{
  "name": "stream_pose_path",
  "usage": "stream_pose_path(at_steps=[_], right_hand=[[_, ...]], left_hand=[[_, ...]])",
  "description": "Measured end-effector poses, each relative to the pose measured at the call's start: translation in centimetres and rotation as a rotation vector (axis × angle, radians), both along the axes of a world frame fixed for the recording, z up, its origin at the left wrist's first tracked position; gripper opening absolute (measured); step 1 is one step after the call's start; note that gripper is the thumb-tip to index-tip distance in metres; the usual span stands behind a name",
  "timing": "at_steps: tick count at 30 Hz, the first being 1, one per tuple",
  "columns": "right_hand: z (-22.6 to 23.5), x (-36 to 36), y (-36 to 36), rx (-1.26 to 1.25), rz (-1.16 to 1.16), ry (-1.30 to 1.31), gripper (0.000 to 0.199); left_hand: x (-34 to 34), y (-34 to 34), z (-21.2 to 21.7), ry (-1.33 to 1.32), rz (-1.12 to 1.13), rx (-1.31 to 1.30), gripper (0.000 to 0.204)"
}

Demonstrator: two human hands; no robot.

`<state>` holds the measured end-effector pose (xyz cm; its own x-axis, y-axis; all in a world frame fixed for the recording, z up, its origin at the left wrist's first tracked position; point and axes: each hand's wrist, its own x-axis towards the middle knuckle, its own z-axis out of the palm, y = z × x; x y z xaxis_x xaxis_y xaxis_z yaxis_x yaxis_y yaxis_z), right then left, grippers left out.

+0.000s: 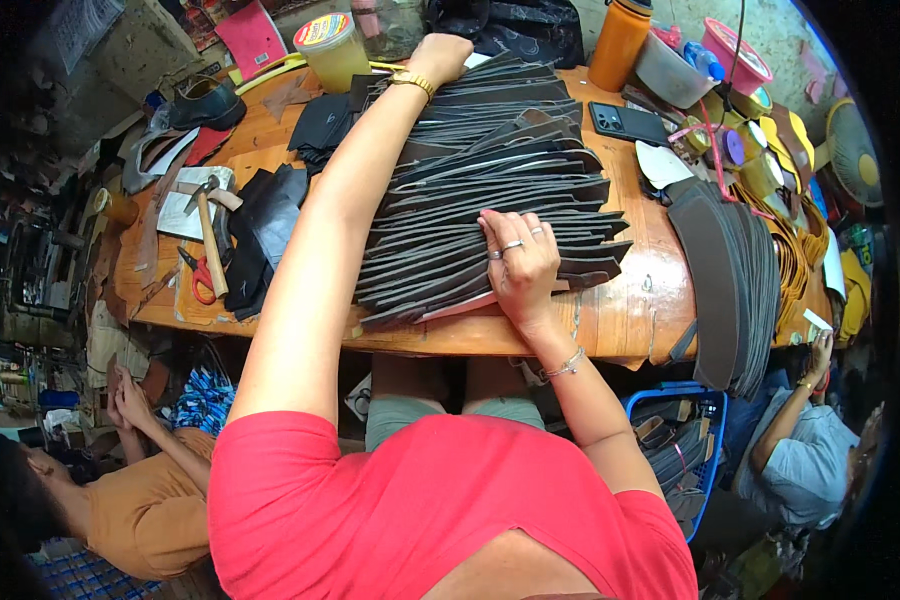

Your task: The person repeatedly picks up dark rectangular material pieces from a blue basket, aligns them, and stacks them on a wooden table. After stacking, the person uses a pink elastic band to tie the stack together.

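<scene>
Rows of overlapping dark brown leather-like pieces (490,180) with pale edges fan across the middle of the wooden table (630,290). My left arm stretches over their left side. My left hand (440,58), with a gold watch at the wrist, is closed at the far end of the rows; its fingertips are hidden. My right hand (523,262), wearing rings and a bracelet, rests on the near rows, its fingers curled against the edges of the pieces. A pale pinkish strip (460,306) shows along the nearest edge.
Left lie a hammer (211,235), red-handled scissors (201,280) and black pieces (270,215). Behind stand a yellowish tub (332,65) and an orange bottle (620,45). To the right are a phone (627,122) and stacked dark strips (720,280). Other people sit on both sides.
</scene>
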<state>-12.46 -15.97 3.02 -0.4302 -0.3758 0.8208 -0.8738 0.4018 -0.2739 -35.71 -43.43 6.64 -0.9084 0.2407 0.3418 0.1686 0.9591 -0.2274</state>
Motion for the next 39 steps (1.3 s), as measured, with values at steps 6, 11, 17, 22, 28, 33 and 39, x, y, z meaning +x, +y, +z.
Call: stream_pose_path(at_steps=[6,11,17,22,28,33,39], right_hand=[[-0.2,-0.1,-0.2,0.003,0.025,-0.019,0.014],[-0.6,-0.4,-0.2,0.013,-0.008,-0.041,0.016],[-0.6,-0.7,-0.7,0.055,-0.041,-0.046,0.018],[-0.6,-1.5,-1.3,0.01,-0.044,-0.082,0.021],[-0.7,-4.2,-2.4,-0.063,-0.056,-0.366,0.015],[0.0,-9.7,-2.6,0.013,0.245,-0.776,0.015],[3.5,-11.8,-1.2,-0.078,0.515,-1.26,0.012]], left_hand=[[2.2,2.5,3.8,0.051,0.1,0.035,0.017],[5.3,7.5,6.5,0.058,0.12,0.06,0.019],[9.9,8.9,7.1,0.031,0.195,0.257,0.021],[12.2,11.0,3.2,0.015,0.194,0.347,0.021],[13.7,12.8,4.0,-0.01,0.137,0.466,0.022],[13.1,10.9,1.4,-0.045,0.227,0.563,0.023],[13.0,9.5,0.7,-0.022,0.213,0.683,0.023]])
